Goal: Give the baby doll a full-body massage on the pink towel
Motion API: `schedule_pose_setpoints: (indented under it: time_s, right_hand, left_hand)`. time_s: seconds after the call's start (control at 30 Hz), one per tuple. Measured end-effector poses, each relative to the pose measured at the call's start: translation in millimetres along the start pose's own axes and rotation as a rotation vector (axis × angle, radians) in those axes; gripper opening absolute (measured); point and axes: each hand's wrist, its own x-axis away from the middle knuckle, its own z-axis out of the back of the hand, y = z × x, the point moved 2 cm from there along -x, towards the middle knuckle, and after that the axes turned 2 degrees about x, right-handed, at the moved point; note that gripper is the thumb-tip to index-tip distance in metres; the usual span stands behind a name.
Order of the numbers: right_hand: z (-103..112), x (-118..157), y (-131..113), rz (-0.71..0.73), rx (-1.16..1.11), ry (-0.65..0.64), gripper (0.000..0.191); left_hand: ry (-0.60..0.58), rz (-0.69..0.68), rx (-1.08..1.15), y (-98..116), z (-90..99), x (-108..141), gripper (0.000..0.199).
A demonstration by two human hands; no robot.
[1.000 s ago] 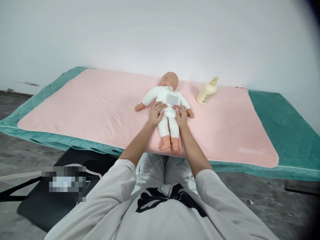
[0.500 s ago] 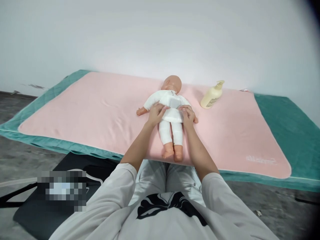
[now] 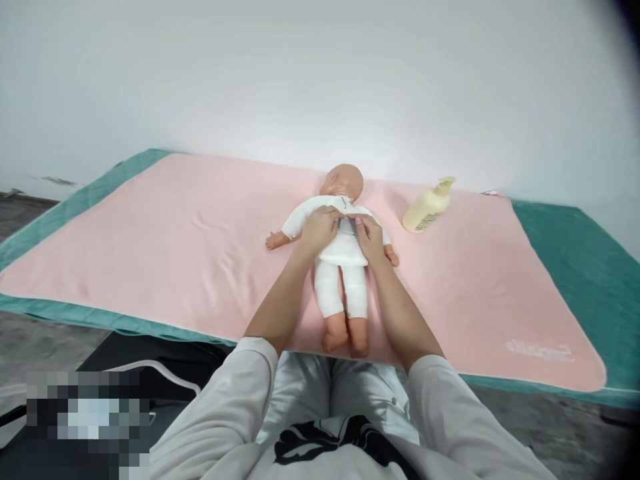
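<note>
pink blanket [image 3: 150,227], soft and a bit wrinkly, lies over a green cover [image 3: 565,247]. a doll [image 3: 343,252] lies on the pink blanket, with its feet [image 3: 359,337] by the near edge and its bare head [image 3: 349,179] toward the white wall [image 3: 300,80]. the left hand [image 3: 321,230] and the right hand [image 3: 369,235] are on the doll's white top [image 3: 345,259], one on each side. their fingers are bent, and the tips come close together by a grey patch [image 3: 347,227]. i cannot tell if they pinch the top or just press on it. a pale yellow pump bottle [image 3: 426,209] is on the blanket, right of the doll.
</note>
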Motion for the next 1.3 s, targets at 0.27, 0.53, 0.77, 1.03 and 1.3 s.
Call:
schedule_pose_setpoints:
  time_s: [0.27, 0.53, 0.77, 1.03, 1.3]
  right_hand:
    - [-2, -2, 1, -0.035, 0.043, -0.036, 0.046]
    - [-1, 2, -3, -0.005, 0.002, -0.008, 0.042]
    - [-2, 1, 0, 0.04, 0.014, -0.083, 0.048]
    - [-6, 0, 7, -0.032, 0.032, -0.095, 0.054]
    - [-6, -1, 8, -0.057, 0.048, -0.067, 0.056]
  left_hand:
    - [0.018, 0.039, -0.017, -7, -8.9, 2, 0.039]
    - [0.137, -0.012, 0.011, -10, -10.6, 7, 0.042]
    - [0.188, 0.039, 0.0, -10, -9.8, 5, 0.041]
    - [0.106, 0.035, -0.027, -7, -12.3, 1, 0.037]
    - [0.082, 0.029, -0.026, -6, -13.8, 1, 0.037]
